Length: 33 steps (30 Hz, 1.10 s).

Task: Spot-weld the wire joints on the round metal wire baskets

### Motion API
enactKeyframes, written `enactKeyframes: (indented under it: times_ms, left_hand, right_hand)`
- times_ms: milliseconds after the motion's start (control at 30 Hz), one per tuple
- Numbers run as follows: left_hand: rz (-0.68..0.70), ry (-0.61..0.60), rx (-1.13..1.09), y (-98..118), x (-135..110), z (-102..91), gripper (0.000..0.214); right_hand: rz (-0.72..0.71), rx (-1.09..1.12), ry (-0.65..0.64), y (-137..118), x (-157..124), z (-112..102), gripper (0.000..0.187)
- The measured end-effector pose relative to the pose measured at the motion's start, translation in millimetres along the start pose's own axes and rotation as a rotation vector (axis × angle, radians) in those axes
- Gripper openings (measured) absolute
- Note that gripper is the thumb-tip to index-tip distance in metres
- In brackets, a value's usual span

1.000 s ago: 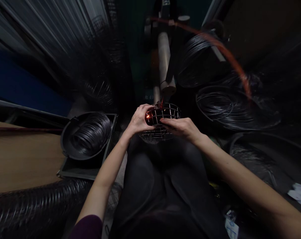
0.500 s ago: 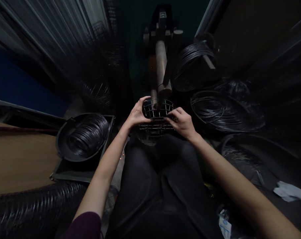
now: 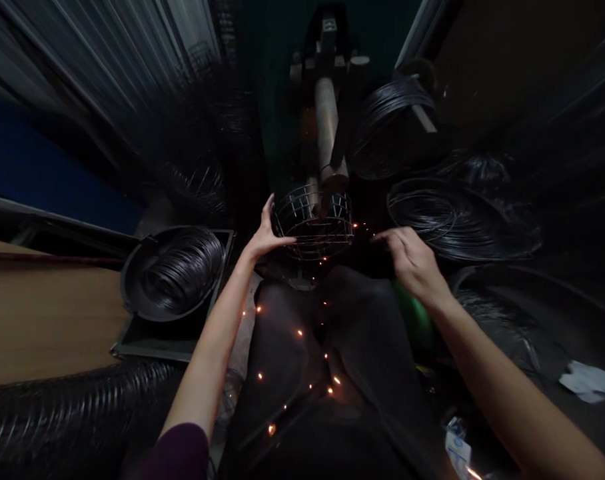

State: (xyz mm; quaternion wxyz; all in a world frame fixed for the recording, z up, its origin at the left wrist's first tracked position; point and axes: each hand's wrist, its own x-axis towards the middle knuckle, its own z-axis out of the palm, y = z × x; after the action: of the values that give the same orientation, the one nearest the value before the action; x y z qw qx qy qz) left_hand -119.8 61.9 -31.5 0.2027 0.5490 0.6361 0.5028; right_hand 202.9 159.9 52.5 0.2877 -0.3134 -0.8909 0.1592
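Note:
A round wire cage (image 3: 327,248) sits at the end of the machine's metal arm (image 3: 326,127), above my knees. My left hand (image 3: 264,237) grips its left side, thumb along the near wires and fingers up the outer side. Away from the cage, to its right, is my right hand (image 3: 412,257), fingers drawn together toward the tray of wire rings (image 3: 422,213). Whether anything lies between those fingertips is too dark and blurred to make out. Glowing sparks (image 3: 331,391) scatter below the cage and over my dark trousers (image 3: 302,373).
On the left, a black bowl (image 3: 130,287) holds a stack of wire rings (image 3: 185,270). More wire rings (image 3: 390,120) hang on a holder at the upper right. A long bundle of wire pieces (image 3: 72,413) lies lower left. White paper (image 3: 590,382) rests at the right.
My right hand has left the cage and moved right, toward the wire tray. Many sparks now fly over my lap. The left hand stays at the cage, its fingers a little farther left.

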Motion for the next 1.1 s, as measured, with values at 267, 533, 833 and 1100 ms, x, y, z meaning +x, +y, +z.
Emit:
enactKeyframes:
  times_ms: [267,533,833,1100]
  left_hand:
    - [-0.158,0.18,-0.26,-28,-29,13.1,0.127]
    - [0.171,0.106,0.052,34,-53,-3.3,0.098]
    - [0.201,-0.085,0.439,91,-45,8.3,0.076]
    - [0.135,-0.056,0.381,87,-37,21.9,0.069]
  right_hand:
    - [0.034,0.237,-0.488,51,-139,11,0.036]
    - [0.377,0.465,-0.429,-3,-75,-2,0.063]
    - [0.054,0.146,-0.523,-53,33,26,0.032]
    - [-0.407,-0.404,-0.415,-48,14,28,0.04]
